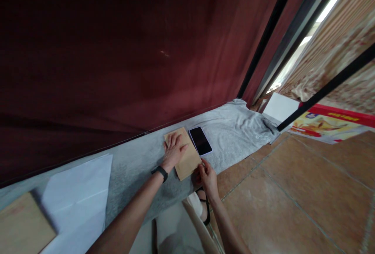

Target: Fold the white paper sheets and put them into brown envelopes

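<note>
A folded piece of brown kraft paper (187, 162) lies on the narrow cloth-covered ledge in front of me; I cannot tell whether it is a bag or an envelope. My left hand (174, 150) rests flat on its far left part with the fingers spread, and a black band circles that wrist. At the paper's near right corner, my right hand (207, 174) pinches the edge between thumb and fingers. Just right of the paper is a phone (200, 141) with a dark screen and a pale purple rim, lying face up.
Grey cloth (228, 129) covers the ledge, wrinkled at its right end. White sheets (79, 191) and a brown paper stack (25, 226) lie to the left. A dark red curtain (131, 51) hangs behind. Black poles (269, 31) and a printed box (331, 123) stand right, above the tiled floor (278, 203).
</note>
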### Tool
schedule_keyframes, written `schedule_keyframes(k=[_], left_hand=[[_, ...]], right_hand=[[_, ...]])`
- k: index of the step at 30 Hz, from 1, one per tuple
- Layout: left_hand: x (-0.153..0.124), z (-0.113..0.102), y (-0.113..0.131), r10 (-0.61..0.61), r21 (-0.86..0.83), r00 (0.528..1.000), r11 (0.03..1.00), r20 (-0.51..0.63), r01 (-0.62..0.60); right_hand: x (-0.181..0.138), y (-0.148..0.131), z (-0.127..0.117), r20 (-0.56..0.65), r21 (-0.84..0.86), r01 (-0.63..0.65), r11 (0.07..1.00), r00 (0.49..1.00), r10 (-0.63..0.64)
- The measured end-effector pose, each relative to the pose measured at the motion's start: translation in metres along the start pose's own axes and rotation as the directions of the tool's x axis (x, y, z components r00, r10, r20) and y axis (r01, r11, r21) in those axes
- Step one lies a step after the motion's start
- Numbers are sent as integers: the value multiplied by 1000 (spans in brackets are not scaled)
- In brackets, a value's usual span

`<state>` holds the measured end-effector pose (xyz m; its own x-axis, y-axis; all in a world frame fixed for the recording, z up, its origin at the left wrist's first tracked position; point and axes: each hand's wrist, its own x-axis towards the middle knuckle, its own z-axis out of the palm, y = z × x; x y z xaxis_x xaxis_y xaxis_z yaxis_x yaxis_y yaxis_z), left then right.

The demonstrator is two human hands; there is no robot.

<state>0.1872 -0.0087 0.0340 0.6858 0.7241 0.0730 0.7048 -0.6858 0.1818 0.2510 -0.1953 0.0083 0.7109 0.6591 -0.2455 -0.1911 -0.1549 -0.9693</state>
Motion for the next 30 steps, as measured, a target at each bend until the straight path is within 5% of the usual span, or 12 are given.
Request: schedule_keyframes(k=[20,25,30], left_hand=[[-5,5,1,-32,-10,999,999,-3,32],[-44,2,8,0,-46,996,999,-85,-4],[-104,13,14,164,-48,983,985,-87,-168]], right_hand=[[1,-2,-2,-31,-44,-26,999,999,25],[-1,-6,-2,-28,-15,-50,999,998,49],[-2,-9,-2,-37,-30,-43,999,998,41]])
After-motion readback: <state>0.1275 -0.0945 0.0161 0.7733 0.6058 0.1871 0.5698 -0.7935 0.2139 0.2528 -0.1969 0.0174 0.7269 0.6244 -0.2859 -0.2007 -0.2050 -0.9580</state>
